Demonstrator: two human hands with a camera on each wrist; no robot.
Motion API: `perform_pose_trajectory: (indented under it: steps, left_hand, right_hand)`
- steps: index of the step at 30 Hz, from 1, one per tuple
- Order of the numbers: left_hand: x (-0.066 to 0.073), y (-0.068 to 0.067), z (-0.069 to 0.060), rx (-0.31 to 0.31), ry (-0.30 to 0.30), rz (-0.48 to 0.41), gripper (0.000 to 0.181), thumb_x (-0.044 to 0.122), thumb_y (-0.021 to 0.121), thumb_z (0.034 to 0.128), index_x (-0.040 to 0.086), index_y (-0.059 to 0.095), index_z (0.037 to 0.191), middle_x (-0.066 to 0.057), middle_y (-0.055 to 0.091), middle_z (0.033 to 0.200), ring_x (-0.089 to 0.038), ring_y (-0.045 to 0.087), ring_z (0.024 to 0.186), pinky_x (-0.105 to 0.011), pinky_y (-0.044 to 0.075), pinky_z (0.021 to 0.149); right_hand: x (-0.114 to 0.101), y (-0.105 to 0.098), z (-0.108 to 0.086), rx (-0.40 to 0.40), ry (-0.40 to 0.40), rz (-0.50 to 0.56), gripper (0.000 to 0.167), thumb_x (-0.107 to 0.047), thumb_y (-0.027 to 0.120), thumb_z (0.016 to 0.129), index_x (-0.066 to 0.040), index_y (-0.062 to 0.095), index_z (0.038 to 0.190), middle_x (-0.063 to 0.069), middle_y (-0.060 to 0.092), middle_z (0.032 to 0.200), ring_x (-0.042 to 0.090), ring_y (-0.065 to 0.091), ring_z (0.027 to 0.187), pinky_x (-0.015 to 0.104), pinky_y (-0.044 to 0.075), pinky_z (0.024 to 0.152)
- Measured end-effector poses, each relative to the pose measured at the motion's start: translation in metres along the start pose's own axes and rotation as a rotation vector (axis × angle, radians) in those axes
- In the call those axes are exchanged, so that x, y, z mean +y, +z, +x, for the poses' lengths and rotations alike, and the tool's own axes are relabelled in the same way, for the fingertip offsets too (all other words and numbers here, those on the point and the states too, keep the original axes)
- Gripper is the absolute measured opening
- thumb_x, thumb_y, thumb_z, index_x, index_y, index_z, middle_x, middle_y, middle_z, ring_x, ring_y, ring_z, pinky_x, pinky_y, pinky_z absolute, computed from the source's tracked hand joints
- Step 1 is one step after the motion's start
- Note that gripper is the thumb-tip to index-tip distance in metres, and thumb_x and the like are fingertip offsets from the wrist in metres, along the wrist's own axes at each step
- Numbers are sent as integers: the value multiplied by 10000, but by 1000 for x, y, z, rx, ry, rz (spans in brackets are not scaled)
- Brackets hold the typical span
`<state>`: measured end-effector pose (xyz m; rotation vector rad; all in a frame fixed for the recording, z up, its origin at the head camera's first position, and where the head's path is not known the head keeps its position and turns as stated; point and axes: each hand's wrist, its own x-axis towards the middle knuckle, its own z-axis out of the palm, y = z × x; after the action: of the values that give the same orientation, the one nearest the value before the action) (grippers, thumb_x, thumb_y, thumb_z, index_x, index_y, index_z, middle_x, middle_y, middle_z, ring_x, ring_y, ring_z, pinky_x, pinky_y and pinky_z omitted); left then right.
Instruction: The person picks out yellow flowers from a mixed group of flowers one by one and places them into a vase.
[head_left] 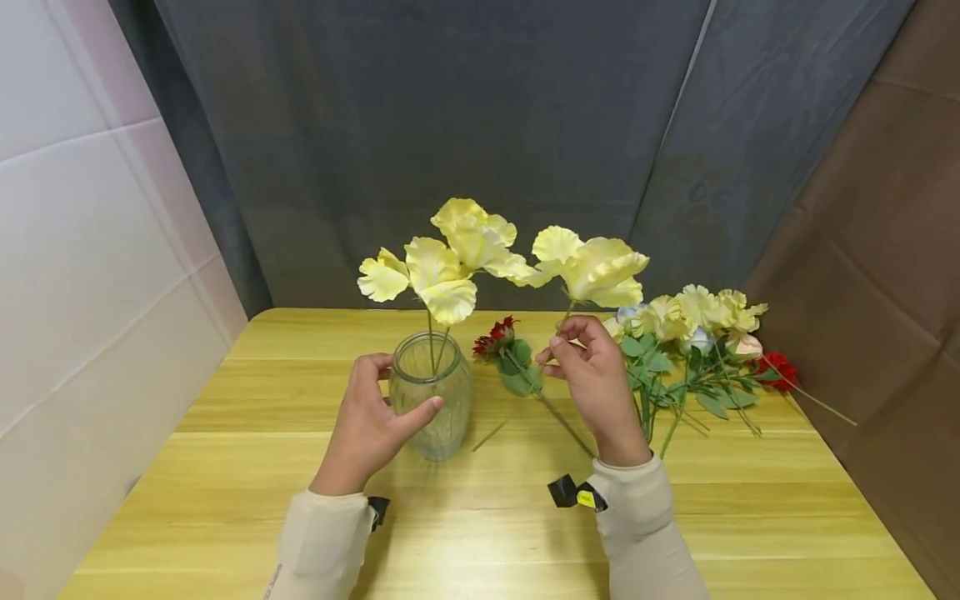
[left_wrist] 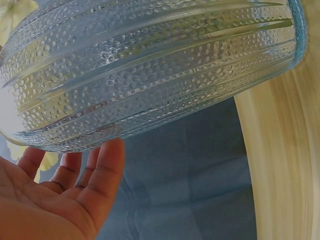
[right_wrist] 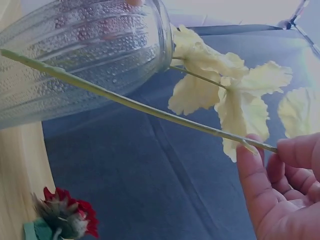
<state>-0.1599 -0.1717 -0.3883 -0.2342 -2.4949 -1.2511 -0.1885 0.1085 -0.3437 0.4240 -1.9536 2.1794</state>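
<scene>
A ribbed clear glass vase (head_left: 442,408) stands upright on the table, two yellow flowers (head_left: 442,279) rising from its mouth. My left hand (head_left: 371,425) grips its left side, thumb across the front; in the left wrist view the fingers (left_wrist: 107,170) touch the textured glass (left_wrist: 150,75). To the right of the vase, my right hand (head_left: 596,383) pinches the stem of another yellow flower (head_left: 592,267) just under the bloom. The right wrist view shows that stem (right_wrist: 165,116) slanting down in front of the vase (right_wrist: 100,55), outside it, from my right hand (right_wrist: 290,190).
A dark red flower (head_left: 495,337) with green leaves lies between the vase and my right hand, with a short loose stem piece (head_left: 490,436) nearby. At the right, several yellow, red and pale flowers (head_left: 697,321) lie in a heap near the back edge. A grey curtain (head_left: 450,108) hangs behind.
</scene>
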Motion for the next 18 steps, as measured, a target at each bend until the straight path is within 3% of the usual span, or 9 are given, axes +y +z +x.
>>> perform_pose_trajectory:
  steps: [8,18]
  left_hand:
    - [1,0,1,-1,0,2,809,488,807,796,30,391,1317,-122,435,1285,-285,442,1167,-438,453,827]
    - [2,0,0,-3,-4,1,811,481,808,798,24,389,1321,-124,433,1286,-285,444,1163,-436,452,830]
  right_hand:
    - [4,-2,-1,38,-53,98,83,-35,534,1021,-12,484,1083,112,504,996,243,655,848,395,566,780]
    - [-4,-2,3,221,-243,338,119,-60,546,1020,-5,482,1105,81,520,948,214,636,806,310,560,733]
